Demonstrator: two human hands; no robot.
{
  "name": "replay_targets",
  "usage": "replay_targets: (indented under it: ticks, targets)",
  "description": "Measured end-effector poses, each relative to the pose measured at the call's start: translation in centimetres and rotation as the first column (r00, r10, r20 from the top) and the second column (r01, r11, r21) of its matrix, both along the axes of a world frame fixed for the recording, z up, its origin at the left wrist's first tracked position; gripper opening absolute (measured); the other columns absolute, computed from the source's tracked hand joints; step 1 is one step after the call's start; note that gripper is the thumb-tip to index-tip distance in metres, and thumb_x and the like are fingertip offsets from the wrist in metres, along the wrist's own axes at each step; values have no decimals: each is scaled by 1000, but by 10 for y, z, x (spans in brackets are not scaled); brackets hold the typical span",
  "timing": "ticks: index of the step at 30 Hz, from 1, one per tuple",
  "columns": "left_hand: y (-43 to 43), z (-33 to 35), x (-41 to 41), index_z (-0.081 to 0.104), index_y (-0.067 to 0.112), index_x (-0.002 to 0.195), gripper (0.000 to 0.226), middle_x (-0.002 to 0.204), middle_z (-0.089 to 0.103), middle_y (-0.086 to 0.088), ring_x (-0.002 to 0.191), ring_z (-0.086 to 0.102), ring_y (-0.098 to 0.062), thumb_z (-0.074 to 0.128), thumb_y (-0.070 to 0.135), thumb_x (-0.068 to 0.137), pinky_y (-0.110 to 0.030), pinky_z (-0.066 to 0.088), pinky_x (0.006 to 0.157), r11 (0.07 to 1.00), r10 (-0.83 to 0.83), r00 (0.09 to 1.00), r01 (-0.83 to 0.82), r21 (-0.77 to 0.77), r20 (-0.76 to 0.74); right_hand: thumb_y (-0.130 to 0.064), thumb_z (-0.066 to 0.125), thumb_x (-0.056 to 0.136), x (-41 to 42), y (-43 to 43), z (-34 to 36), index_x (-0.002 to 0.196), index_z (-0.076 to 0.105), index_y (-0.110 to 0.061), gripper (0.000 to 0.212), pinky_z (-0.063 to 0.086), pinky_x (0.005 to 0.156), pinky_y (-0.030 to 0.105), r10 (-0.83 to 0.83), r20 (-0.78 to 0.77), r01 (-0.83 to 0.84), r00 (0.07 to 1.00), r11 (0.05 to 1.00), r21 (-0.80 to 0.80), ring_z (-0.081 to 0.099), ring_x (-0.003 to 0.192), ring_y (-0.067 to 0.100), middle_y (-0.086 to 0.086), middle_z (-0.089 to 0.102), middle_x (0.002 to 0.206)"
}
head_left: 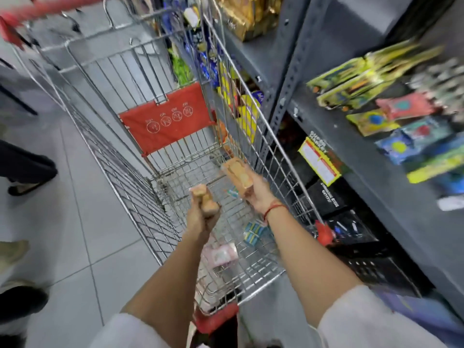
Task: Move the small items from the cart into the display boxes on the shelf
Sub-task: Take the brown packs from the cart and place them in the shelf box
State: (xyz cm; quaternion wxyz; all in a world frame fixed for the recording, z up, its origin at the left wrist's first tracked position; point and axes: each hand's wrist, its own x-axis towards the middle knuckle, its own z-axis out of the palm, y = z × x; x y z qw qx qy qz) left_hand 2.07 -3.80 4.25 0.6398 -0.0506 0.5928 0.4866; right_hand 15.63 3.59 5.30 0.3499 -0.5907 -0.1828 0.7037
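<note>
Both my hands are over the wire shopping cart point(253, 126). My left hand point(200, 217) is closed around a small tan packet point(204, 199) that sticks up from the fist. My right hand point(256, 194) grips a longer tan packet point(238, 175) and holds it close to the cart's right wall. On the cart floor lie a blue and green box point(254, 232) and a pink and white pack point(221, 254). The grey shelf point(376, 177) on the right carries colourful display packs point(391, 121), blurred by motion.
A red child-seat flap point(167, 119) hangs at the cart's far end. Black crates point(371, 267) sit under the shelf. Another person's legs and shoes point(22, 172) stand on the tiled floor at left. More packed shelves run behind the cart.
</note>
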Motion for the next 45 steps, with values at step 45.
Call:
replay_targets:
  ticks: [45]
  targets:
    - [-79,232,441,59,2,124,38,112,67,-18,109,61,-31,56,22,91,-27,42,90,-41,-271,63,996,77,-960,-16,54,88,387,-250,227,140,40,-9,55,47,94,38,-373,902,238,218,916,322,56,108,39,25,52,122]
